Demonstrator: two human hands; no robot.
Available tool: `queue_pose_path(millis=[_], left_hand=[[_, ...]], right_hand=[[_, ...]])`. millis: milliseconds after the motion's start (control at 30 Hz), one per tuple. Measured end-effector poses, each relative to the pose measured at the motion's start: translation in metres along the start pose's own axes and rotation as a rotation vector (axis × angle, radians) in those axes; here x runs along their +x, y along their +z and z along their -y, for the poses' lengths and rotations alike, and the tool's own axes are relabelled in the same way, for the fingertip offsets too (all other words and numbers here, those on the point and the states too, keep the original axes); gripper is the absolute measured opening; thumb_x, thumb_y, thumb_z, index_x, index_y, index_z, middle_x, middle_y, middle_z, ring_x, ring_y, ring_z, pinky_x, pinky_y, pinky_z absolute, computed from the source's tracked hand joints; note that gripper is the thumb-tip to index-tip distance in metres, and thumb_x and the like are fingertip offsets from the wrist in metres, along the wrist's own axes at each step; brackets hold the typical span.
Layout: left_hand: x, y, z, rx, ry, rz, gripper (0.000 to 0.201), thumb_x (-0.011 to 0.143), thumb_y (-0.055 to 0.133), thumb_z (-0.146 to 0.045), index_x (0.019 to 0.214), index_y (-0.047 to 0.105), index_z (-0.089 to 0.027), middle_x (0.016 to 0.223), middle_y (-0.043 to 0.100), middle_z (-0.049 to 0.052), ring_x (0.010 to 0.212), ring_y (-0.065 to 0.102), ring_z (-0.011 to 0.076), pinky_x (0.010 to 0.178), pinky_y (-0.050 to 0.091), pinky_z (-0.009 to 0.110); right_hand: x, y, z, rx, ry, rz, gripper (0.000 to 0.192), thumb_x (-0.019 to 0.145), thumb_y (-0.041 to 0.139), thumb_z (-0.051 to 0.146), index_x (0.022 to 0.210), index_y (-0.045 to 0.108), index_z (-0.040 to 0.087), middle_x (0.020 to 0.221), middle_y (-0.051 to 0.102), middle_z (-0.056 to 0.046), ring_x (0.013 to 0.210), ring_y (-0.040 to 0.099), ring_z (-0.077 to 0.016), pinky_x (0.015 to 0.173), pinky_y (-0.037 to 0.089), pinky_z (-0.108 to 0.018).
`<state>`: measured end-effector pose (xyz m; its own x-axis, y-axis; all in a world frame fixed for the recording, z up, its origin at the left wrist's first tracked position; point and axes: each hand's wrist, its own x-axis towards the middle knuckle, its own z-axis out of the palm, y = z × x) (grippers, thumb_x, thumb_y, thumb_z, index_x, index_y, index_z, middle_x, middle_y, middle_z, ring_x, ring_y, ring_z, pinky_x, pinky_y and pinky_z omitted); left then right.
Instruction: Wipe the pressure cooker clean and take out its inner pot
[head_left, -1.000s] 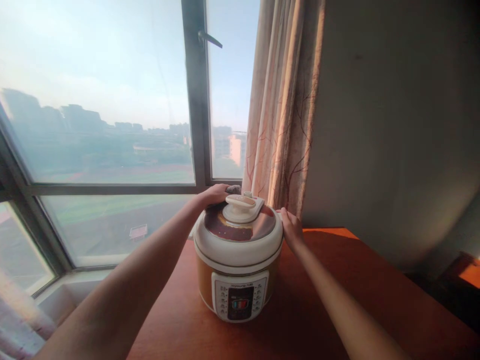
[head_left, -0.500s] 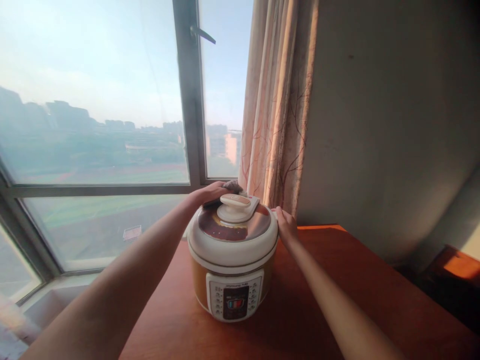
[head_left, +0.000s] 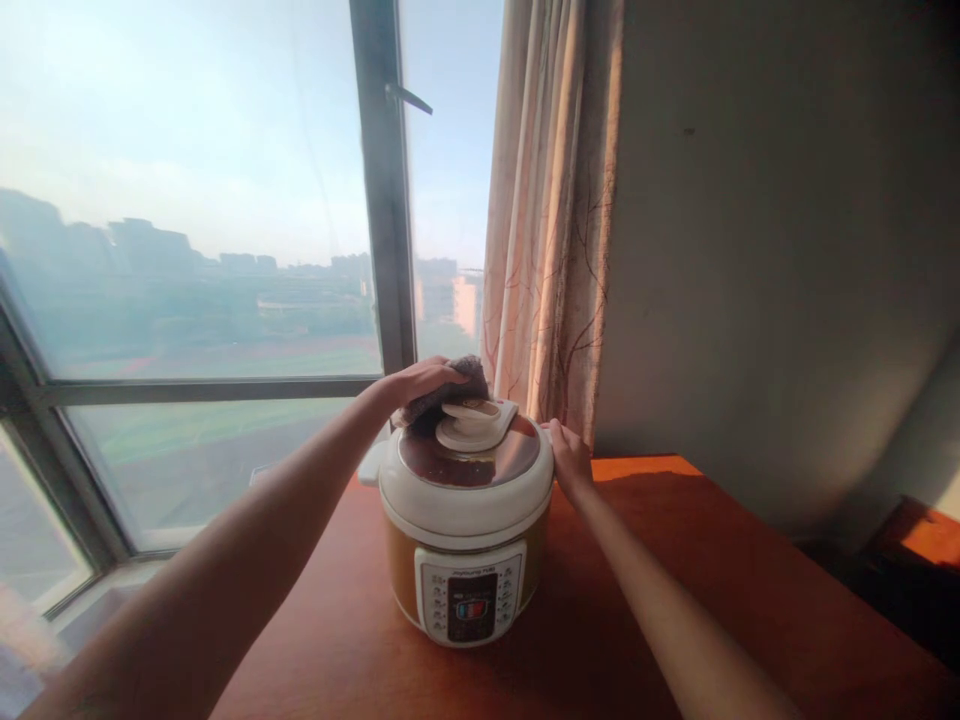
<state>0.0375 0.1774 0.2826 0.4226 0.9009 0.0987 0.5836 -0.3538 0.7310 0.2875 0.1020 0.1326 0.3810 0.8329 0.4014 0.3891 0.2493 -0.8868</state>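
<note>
A white and gold electric pressure cooker (head_left: 465, 520) stands on the reddish-brown table (head_left: 645, 590), its control panel facing me. Its lid is on, with a glossy brown top and a cream handle (head_left: 472, 425). My left hand (head_left: 429, 380) is closed on a grey cloth (head_left: 454, 388), which lies against the back left of the lid beside the handle. At the cooker's right side, my right hand (head_left: 567, 455) grips the rim or side handle; the fingertips are partly hidden behind it. A white side handle (head_left: 369, 468) juts out on the left.
A large window (head_left: 187, 250) with a grey frame rises behind and to the left of the table. Behind the cooker hangs a beige curtain (head_left: 551, 230). The grey wall (head_left: 750, 280) borders the table's far right side.
My left hand has shifted slightly left with the cloth, and more of the cloth now shows over the lid's back left. The right hand stays at the cooker's side. The view has tilted slightly.
</note>
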Motion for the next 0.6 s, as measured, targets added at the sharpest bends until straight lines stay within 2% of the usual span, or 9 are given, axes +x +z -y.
queue_pose_path(millis=[133, 233, 300, 433, 533, 600], left_hand=[[0.003, 0.027, -0.030, 0.256, 0.137, -0.016, 0.025, 0.067, 0.066, -0.037, 0.072, 0.075, -0.014, 0.065, 0.069, 0.004, 0.065, 0.061, 0.0203, 0.059, 0.042, 0.028], [0.000, 0.035, -0.032, 0.285, 0.192, -0.004, 0.023, 0.066, 0.069, -0.035, 0.075, 0.075, -0.015, 0.069, 0.071, 0.003, 0.070, 0.063, 0.0214, 0.063, 0.044, 0.029], [-0.003, 0.030, -0.020, 0.163, 0.205, 0.017, 0.030, 0.069, 0.068, -0.040, 0.084, 0.077, -0.015, 0.078, 0.074, 0.004, 0.077, 0.065, 0.0233, 0.070, 0.048, 0.030], [-0.004, 0.007, 0.024, -0.078, 0.187, 0.000, 0.046, 0.068, 0.068, -0.046, 0.100, 0.076, -0.013, 0.096, 0.077, 0.007, 0.088, 0.068, 0.0267, 0.083, 0.052, 0.035], [-0.004, -0.004, 0.054, -0.135, 0.169, 0.028, 0.047, 0.063, 0.073, -0.042, 0.099, 0.076, -0.013, 0.097, 0.077, 0.008, 0.090, 0.068, 0.0276, 0.089, 0.051, 0.036], [-0.004, -0.005, 0.066, -0.102, 0.157, 0.037, 0.047, 0.061, 0.075, -0.040, 0.099, 0.076, -0.013, 0.098, 0.078, 0.008, 0.092, 0.069, 0.0289, 0.091, 0.051, 0.037]], right_hand=[[-0.002, -0.001, 0.002, -0.033, -0.021, 0.002, 0.063, 0.090, 0.028, 0.063, 0.085, 0.074, 0.020, 0.088, 0.077, -0.010, 0.089, 0.068, -0.0270, 0.074, 0.047, -0.031], [-0.002, -0.002, 0.003, -0.041, -0.034, 0.004, 0.062, 0.090, 0.028, 0.062, 0.087, 0.073, 0.020, 0.088, 0.076, -0.010, 0.090, 0.068, -0.0268, 0.077, 0.047, -0.032], [-0.002, -0.002, 0.002, -0.033, -0.021, -0.001, 0.062, 0.090, 0.029, 0.063, 0.088, 0.073, 0.020, 0.090, 0.076, -0.010, 0.092, 0.068, -0.0273, 0.080, 0.047, -0.033], [-0.001, -0.002, 0.001, -0.030, 0.025, -0.021, 0.063, 0.088, 0.031, 0.065, 0.091, 0.073, 0.019, 0.094, 0.076, -0.011, 0.096, 0.068, -0.0288, 0.083, 0.047, -0.034], [0.000, -0.001, -0.001, -0.010, 0.005, -0.012, 0.063, 0.088, 0.031, 0.066, 0.090, 0.074, 0.020, 0.094, 0.077, -0.011, 0.096, 0.068, -0.0290, 0.082, 0.048, -0.034], [0.000, -0.001, -0.002, 0.006, -0.013, -0.011, 0.064, 0.088, 0.031, 0.067, 0.089, 0.074, 0.020, 0.094, 0.077, -0.011, 0.095, 0.068, -0.0288, 0.082, 0.048, -0.034]])
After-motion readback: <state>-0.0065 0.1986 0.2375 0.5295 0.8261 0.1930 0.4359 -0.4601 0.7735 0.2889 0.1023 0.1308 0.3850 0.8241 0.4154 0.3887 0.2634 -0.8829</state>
